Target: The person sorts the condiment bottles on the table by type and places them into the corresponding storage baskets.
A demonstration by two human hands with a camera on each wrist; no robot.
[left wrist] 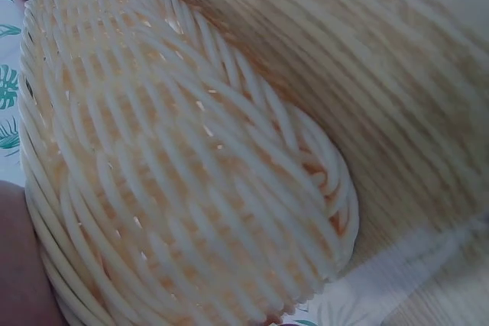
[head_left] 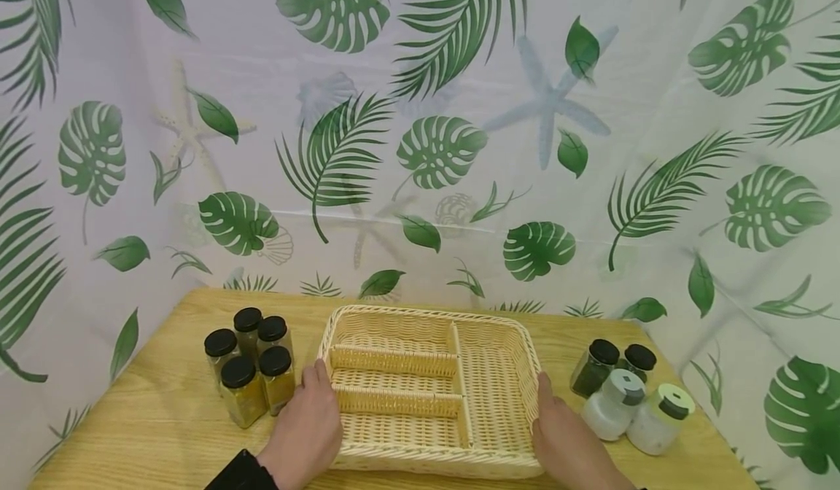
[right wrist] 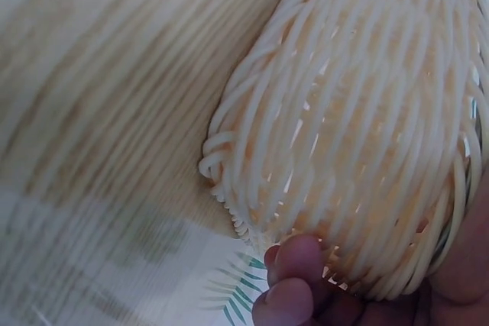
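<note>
A pale wicker basket [head_left: 499,373] with woven dividers sits in the middle of the head view, its compartments bare. At its left side my left hand [head_left: 307,424] grips the wall near the front corner. My right hand [head_left: 572,442] holds the opposite wall. In the right wrist view, fingertips [right wrist: 294,284] of that hand curl around the woven side, with the thumb area at the right edge. Only a sliver of the left hand [left wrist: 23,265] shows in the left wrist view, beside the basket's rim; its fingertips are hidden there.
Several black-lidded spice jars [head_left: 249,366] stand left of the basket on the wooden table [head_left: 144,395]. To the right are two dark jars [head_left: 595,367] with black lids and two white shakers [head_left: 613,406], one with a yellow-green lid. Leaf-printed cloth [head_left: 433,205] hangs behind.
</note>
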